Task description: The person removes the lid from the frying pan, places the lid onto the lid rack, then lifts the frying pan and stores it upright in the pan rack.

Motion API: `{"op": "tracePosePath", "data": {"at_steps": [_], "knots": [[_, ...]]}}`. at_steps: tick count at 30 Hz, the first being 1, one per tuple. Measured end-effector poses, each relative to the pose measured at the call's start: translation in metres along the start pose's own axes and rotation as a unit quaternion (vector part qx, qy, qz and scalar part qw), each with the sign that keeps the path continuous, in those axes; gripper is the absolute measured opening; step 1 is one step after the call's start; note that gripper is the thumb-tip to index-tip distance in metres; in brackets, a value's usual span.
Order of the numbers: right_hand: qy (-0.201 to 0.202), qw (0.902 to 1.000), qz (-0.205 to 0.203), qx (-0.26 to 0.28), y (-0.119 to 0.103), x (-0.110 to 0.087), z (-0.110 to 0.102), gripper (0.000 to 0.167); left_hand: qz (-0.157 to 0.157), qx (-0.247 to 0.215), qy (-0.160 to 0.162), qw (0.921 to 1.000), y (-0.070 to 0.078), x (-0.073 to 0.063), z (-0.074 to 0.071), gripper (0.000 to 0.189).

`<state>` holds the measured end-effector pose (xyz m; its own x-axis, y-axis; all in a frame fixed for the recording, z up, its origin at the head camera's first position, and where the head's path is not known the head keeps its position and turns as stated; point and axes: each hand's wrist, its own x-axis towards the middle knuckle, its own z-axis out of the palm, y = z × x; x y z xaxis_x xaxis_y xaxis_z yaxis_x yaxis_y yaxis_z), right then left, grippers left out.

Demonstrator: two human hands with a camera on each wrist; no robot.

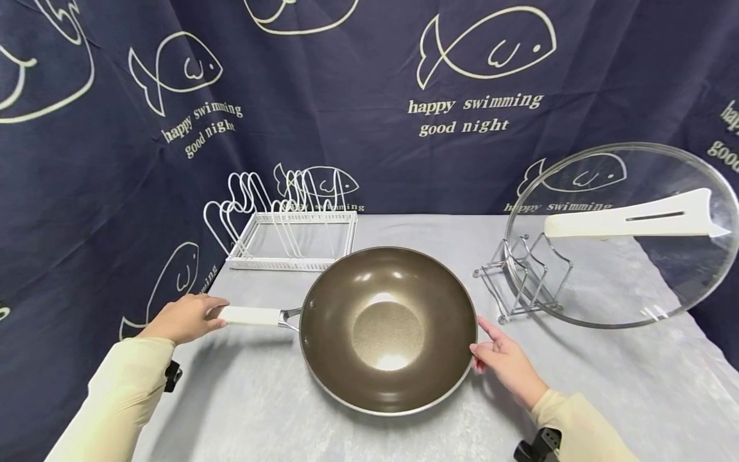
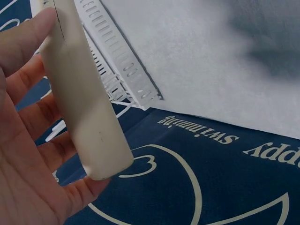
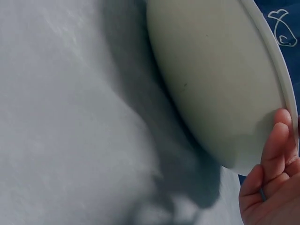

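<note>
A wok point(image 1: 388, 333) with a brown inside and a cream outside lies between my two hands, its bowl facing up. My left hand point(image 1: 187, 317) grips the end of its cream handle point(image 1: 251, 316). In the left wrist view the thumb presses one side of the handle point(image 2: 86, 93) while the fingers curl behind it. At the opposite rim, my right hand point(image 1: 505, 359) pinches the edge between thumb and fingers. The right wrist view shows those fingers point(image 3: 274, 152) under the rim, against the pale outer wall of the wok point(image 3: 215, 79).
A white wire rack point(image 1: 291, 263) stands behind the wok at the left. To the right, a chrome wire stand point(image 1: 528, 308) holds a large glass lid point(image 1: 623, 282) with a cream handle point(image 1: 629, 217). A dark blue fish-print cloth point(image 1: 369, 96) hangs behind the grey table point(image 1: 260, 398).
</note>
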<state>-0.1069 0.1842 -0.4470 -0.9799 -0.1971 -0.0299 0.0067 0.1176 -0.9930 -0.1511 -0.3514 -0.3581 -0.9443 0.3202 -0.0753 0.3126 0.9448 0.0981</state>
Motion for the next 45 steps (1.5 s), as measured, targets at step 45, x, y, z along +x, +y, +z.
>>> {"op": "tracePosePath", "data": {"at_steps": [45], "knots": [[0.008,0.9946,0.076,-0.070,-0.011,0.015,-0.004,0.076,0.046,-0.006,0.020,0.9987,0.018,0.004,0.003,0.016]]}}
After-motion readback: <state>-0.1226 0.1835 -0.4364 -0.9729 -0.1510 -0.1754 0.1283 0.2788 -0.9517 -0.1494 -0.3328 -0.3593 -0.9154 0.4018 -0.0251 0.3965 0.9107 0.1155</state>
